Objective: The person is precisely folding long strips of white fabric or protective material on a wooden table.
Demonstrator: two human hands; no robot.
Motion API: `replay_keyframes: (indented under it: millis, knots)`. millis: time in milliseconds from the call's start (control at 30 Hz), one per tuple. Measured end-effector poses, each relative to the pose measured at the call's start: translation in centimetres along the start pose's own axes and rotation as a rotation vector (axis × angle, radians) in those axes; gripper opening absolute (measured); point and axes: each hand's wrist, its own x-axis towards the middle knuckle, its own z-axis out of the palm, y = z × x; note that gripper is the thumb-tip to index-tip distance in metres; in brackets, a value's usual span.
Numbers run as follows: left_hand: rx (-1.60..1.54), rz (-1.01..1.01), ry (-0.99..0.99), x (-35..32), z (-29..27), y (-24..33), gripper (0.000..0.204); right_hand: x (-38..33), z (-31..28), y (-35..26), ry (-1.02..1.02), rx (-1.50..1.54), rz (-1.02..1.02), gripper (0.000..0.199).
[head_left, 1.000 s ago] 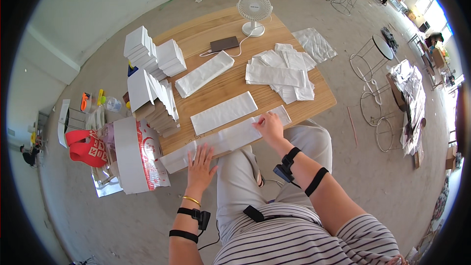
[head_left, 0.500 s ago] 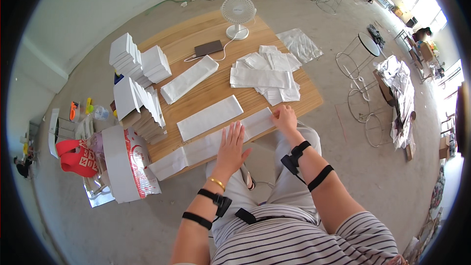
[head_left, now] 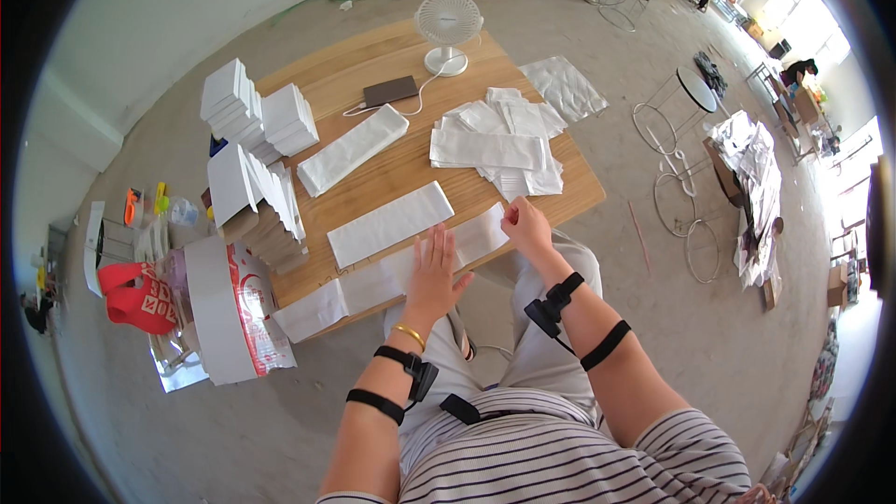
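A long white strip [head_left: 371, 286], thin like paper or cloth and marked with cross creases, lies along the table's near edge. My left hand [head_left: 432, 271] rests on its middle with the fingers stretched out flat. At the strip's right end, my right hand [head_left: 528, 227] is curled in a pinch on the edge, and the fingertips are partly hidden. Just beyond the strip lies a flat folded white piece [head_left: 390, 224]. Farther back is a thicker folded white bundle [head_left: 353, 151]. To its right, a loose pile of white folded pieces [head_left: 487, 149] overlaps at angles.
White stacks [head_left: 289, 121] and leaning white boards [head_left: 245, 189] crowd the wooden table's [head_left: 373, 51] left side. A small white fan [head_left: 448, 23] is cabled to a dark power bank [head_left: 390, 91]. A red bag [head_left: 140, 299] sits at lower left; wire-legged stools [head_left: 695, 91] stand right. Other people sit far off.
My right hand has curled more tightly at the strip's right end, which now looks slightly raised. The left hand stays flat on the strip. The whole view has shifted a little.
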Motion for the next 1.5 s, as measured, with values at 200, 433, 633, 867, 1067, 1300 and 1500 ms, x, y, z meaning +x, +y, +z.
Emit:
replay_keyframes:
  millis: [200, 433, 633, 867, 1067, 1300, 1500]
  knots:
    - [0.072, -0.265, -0.019, -5.8, -3.0, -2.5, 0.086, -2.9, 1.8, -6.7, -0.097, 0.192, -0.399, 0.018]
    - [0.096, -0.303, -0.067, -7.5, -1.6, -3.2, 0.087, -5.7, 9.5, -8.6, -0.268, 0.109, -0.502, 0.02]
    - [0.134, -0.294, -0.044, -7.7, -1.4, -3.4, 0.091, -6.3, 11.4, -8.9, -0.273, 0.025, -0.557, 0.019]
    - [0.152, -0.29, -0.057, -7.8, -1.5, -3.4, 0.094, -6.2, 11.7, -8.5, -0.317, -0.028, -0.635, 0.014]
    - [-0.079, -0.285, 0.059, -7.7, -2.5, -3.2, 0.095, -4.5, 6.9, -6.7, -0.273, 0.251, -0.305, 0.014]
    - [-0.079, 0.017, -0.008, -1.5, -2.2, 0.2, 0.089, -1.1, 3.7, 0.2, -0.011, 0.261, -0.128, 0.016]
    - [-0.049, 0.026, -0.073, 1.1, 1.2, 0.4, 0.088, -2.2, 3.7, 1.5, -0.058, 0.349, -0.091, 0.018]
